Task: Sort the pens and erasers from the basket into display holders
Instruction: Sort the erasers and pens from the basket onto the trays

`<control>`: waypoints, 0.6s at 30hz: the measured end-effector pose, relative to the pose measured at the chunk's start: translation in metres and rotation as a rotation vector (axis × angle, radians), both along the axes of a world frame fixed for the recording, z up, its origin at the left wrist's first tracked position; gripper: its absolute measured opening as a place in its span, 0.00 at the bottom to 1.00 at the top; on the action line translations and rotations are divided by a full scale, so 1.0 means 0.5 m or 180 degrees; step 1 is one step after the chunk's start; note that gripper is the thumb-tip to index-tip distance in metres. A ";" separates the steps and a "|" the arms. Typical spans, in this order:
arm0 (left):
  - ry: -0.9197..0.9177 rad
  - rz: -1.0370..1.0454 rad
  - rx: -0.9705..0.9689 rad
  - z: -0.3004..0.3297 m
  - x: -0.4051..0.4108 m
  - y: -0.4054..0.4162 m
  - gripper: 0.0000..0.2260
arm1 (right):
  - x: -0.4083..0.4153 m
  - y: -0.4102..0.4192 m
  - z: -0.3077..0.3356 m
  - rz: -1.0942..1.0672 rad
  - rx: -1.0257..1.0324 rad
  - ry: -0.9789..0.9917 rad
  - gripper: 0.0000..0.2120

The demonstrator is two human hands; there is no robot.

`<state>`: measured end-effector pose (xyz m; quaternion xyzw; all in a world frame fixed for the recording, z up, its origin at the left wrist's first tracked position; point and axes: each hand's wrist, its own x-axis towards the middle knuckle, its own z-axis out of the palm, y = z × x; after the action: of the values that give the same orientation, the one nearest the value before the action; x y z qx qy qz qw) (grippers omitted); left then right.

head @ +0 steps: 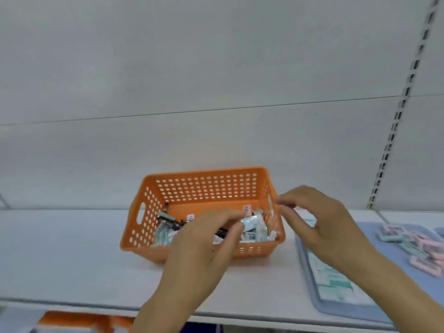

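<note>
An orange perforated basket [206, 186] stands on a white shelf [72, 255]. Inside it lie dark pens [171, 222] and white-and-teal wrapped erasers [258, 233]. My left hand [204, 239] reaches over the basket's front wall and pinches one wrapped eraser [248, 221] between thumb and fingers. My right hand [319, 219] hovers just right of the basket, fingers loosely curled, holding nothing that I can see. Below that hand lies a blue tray [310, 280] with rows of wrapped erasers [336, 282].
A second blue tray [374, 230] to the right holds pink and teal rectangular erasers [422, 246]. A slotted shelf upright [396, 121] runs up the right side. Something orange [79, 320] shows on the level below the shelf's front edge.
</note>
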<state>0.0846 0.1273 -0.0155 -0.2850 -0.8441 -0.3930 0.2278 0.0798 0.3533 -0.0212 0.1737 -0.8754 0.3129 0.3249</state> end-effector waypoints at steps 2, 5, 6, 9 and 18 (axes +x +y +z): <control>-0.0103 0.0318 -0.0069 -0.003 -0.033 -0.085 0.10 | -0.053 -0.069 0.009 0.0141 0.0462 -0.0387 0.08; -0.0071 0.0819 -0.0565 -0.019 -0.093 -0.179 0.09 | -0.135 -0.160 0.015 0.0204 0.1366 -0.1237 0.15; -0.0052 0.0918 -0.0738 -0.026 -0.112 -0.201 0.11 | -0.158 -0.187 0.015 0.0177 0.1584 -0.1542 0.17; -0.0060 0.0979 -0.1067 -0.046 -0.153 -0.234 0.13 | -0.214 -0.244 0.013 0.0033 0.2129 -0.2302 0.15; 0.0151 0.1035 -0.0716 -0.058 -0.156 -0.231 0.12 | -0.272 -0.285 0.008 0.0210 0.2526 -0.3071 0.08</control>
<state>0.0065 0.0118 -0.0445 -0.1777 -0.9119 -0.2474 0.2749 -0.0564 0.2108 -0.0173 0.1472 -0.9672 0.0170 -0.2061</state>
